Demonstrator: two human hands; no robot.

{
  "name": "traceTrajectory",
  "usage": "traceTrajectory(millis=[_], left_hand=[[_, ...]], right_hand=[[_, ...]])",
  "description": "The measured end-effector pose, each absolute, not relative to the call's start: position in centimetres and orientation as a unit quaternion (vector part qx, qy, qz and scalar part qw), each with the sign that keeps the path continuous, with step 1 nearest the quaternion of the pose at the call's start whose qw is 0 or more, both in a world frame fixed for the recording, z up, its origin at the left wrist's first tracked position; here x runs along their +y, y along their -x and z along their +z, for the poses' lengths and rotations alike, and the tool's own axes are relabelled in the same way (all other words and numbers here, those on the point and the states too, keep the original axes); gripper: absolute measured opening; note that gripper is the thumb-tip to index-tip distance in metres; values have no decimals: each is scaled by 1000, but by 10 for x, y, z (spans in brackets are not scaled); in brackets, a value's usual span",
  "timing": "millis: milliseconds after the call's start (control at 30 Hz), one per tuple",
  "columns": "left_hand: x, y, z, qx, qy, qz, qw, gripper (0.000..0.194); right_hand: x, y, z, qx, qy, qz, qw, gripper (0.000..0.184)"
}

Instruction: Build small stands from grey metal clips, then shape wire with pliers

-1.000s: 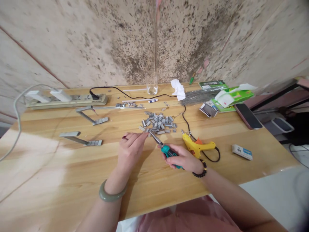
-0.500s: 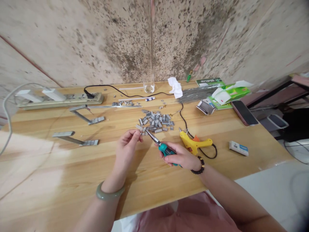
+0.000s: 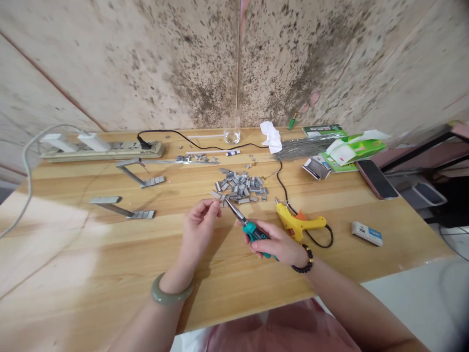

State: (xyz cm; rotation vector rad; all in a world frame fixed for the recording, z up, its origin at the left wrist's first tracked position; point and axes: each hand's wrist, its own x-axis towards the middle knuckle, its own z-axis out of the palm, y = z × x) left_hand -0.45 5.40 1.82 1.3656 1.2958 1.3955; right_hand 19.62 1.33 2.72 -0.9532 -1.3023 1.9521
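Note:
My right hand (image 3: 269, 238) is wrapped round the teal and black handles of long-nose pliers (image 3: 252, 231). The jaws point up and left, toward the near edge of a pile of small grey metal pieces (image 3: 240, 186). My left hand (image 3: 202, 222) is closed in a pinch beside the plier tips, thumb against forefinger. Whatever lies in that pinch is too small to make out. To the left stand two angled grey pieces, a rear bracket shape (image 3: 132, 172) and a front bracket shape (image 3: 117, 207), each with a segmented foot.
A yellow glue gun (image 3: 298, 221) lies right of my right hand, its black cord running back. Behind are a glass of water (image 3: 232, 134), crumpled tissue (image 3: 271, 137), thin metal wires (image 3: 306, 146) and a power strip (image 3: 124, 149). A phone (image 3: 376, 179) and small box (image 3: 367, 233) lie right.
The whole view has shifted slightly, so the table things appear a little further right. Both hands keep nearly the same pose by the pile, the pliers still in the right one.

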Motion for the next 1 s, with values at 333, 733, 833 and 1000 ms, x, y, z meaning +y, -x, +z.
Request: traceTrajectory(millis=[333, 733, 833, 1000], left_hand=[[52, 13, 15, 484, -750, 450, 1, 14], [58, 32, 31, 388, -842, 349, -137, 33], [57, 33, 35, 376, -853, 333, -141, 31], [58, 34, 36, 365, -863, 307, -166, 31]], right_hand=[[13, -198, 27, -442, 311, 777, 323, 40], [16, -204, 27, -305, 261, 864, 304, 39], [18, -207, 26, -274, 245, 888, 274, 38], [23, -212, 25, -239, 226, 912, 245, 37]])
